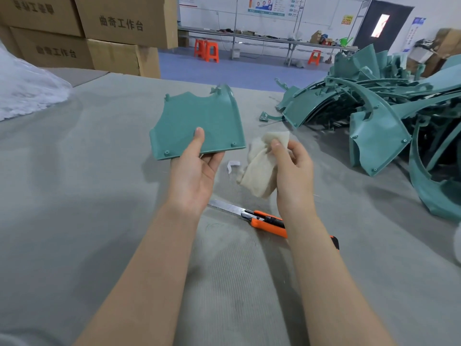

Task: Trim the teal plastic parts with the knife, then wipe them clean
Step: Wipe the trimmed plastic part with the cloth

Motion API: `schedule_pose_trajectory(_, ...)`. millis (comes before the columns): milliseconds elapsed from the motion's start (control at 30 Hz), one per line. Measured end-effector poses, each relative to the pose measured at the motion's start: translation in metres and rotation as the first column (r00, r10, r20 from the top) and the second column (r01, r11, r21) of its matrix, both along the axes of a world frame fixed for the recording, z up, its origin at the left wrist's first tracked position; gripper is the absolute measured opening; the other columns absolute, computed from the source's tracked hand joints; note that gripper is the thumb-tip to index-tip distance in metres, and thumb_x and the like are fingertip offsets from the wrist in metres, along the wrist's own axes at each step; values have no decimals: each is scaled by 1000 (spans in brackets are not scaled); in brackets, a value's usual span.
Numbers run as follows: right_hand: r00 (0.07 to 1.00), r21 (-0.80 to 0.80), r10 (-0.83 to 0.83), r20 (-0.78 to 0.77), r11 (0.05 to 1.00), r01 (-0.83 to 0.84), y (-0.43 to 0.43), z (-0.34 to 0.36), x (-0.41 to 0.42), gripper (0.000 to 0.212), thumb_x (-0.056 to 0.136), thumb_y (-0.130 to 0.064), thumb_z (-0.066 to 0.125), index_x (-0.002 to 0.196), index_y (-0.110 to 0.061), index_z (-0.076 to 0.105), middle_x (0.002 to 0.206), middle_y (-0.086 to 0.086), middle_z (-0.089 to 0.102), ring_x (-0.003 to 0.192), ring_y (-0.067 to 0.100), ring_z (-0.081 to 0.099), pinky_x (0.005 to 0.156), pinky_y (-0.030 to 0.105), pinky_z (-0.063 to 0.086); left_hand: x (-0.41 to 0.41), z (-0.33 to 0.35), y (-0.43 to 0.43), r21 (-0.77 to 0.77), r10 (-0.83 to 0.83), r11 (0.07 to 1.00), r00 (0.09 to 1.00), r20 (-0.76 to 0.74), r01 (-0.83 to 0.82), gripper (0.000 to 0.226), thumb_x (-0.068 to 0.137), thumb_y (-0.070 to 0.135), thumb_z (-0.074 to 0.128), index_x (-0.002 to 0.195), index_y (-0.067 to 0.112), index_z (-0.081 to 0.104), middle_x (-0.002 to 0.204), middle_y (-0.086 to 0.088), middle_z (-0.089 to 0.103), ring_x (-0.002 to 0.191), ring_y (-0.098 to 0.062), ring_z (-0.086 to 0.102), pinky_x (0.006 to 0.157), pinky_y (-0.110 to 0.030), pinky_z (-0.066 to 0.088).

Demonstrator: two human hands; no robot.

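Two hands: left hand [193, 171] pinches teal panel [199, 113], flange away; right hand [291, 168] grips cloth [259, 176].

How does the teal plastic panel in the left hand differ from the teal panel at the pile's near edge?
The held teal plastic panel is lifted off the table, gripped by the left hand; the pile's teal panel sits untouched. The held panel is apart from other parts; the pile panel rests against them. Both are teal with small round bosses.
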State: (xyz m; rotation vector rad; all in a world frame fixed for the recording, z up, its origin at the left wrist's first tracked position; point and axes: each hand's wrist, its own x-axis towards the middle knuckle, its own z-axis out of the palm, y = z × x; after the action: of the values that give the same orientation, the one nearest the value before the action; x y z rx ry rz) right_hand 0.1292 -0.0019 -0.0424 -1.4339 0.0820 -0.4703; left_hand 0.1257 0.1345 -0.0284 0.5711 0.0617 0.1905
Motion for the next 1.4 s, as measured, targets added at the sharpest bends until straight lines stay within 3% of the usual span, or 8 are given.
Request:
schedule_pose_trajectory(200, 968, -264, 196, 159, 953, -150, 19, 2, -12, 19, 91, -12, 63, 101, -28, 59, 99, -5, 66, 91, 9, 62, 81, 22, 50, -2, -1, -6, 34, 41, 999, 998, 38, -42, 28, 99, 12, 50, 127, 11, 53, 114, -7, 68, 88, -13, 70, 74, -24, 57)
schedule_pose_trajectory(367, 965, -438, 117, 234, 899, -2, 25, -6, -12, 24, 90, -18, 65, 86, -39, 54, 90, -12, 64, 88, 4, 58, 75, 15, 44, -4, -2, -11, 65, -11, 998, 1000, 2, 11, 32, 99, 11, 51, 130, 7, 54, 117, -9, 68, 85, -15, 70, 70, -23, 57)
schedule_pose_trajectory(467, 962, -420, 117, 248, 907, -2, 24, -8, -10, 26, 91, -16, 63, 86, -39, 53, 88, -17, 63, 90, 8, 58, 78, 23, 47, -3, 0, -9, 57, -44, 997, 999, -14, 44, 37, 98, 11, 51, 134, 5, 51, 123, -13, 65, 86, -16, 70, 70, -24, 58)
schedule_pose_trajectory(600, 975, -363, 100, 197, 931, -22, 18, -9, -6, 22, 92, -18, 61, 79, -33, 52, 70, -27, 59, 69, -7, 53, 64, 11, 42, -4, 2, -4, 85, -62, 994, 998, -8, 62, 36, 97, 11, 52, 133, 6, 51, 111, -8, 67, 79, -13, 71, 65, -22, 57)
schedule_pose_trajectory(800, 992, -321, -29, 119, 945, 66, 14, -11, 1, 19, 95, -18, 57, 81, -28, 49, 79, -15, 58, 78, 7, 56, 73, 27, 47, -3, 0, -5, 180, -63, 982, 998, 4, 61, 33, 98, 10, 52, 131, 8, 52, 116, -8, 68, 88, -15, 71, 73, -27, 59)
schedule_pose_trajectory(967, 974, -89, -227, -25, 970, 224, -9, -13, 7, 8, 96, -24, 56, 95, -17, 53, 89, -3, 60, 87, 16, 57, 81, 34, 47, -2, 0, -2, 144, -24, 989, 999, 33, 19, 22, 97, 10, 53, 116, 19, 58, 112, 0, 69, 93, -12, 70, 77, -27, 58)
schedule_pose_trajectory(1267, 980, -303, 190, 62, 939, -163, 24, -8, -5, 33, 94, -20, 60, 127, -19, 57, 119, -5, 66, 109, 6, 60, 93, 24, 47, -3, -2, -9, 116, -32, 993, 999, 18, 30, 35, 100, 14, 48, 134, 7, 49, 124, -12, 65, 97, -18, 70, 81, -26, 57)
schedule_pose_trajectory(1400, 981, -178, 154, 121, 975, -131, 25, -8, -7, 19, 92, -11, 63, 107, -22, 59, 102, -6, 65, 96, 6, 61, 88, 26, 50, -2, -2, -8, 91, -90, 992, 996, 12, 89, 40, 100, 14, 48, 138, 5, 46, 130, -14, 61, 104, -22, 66, 85, -29, 57)
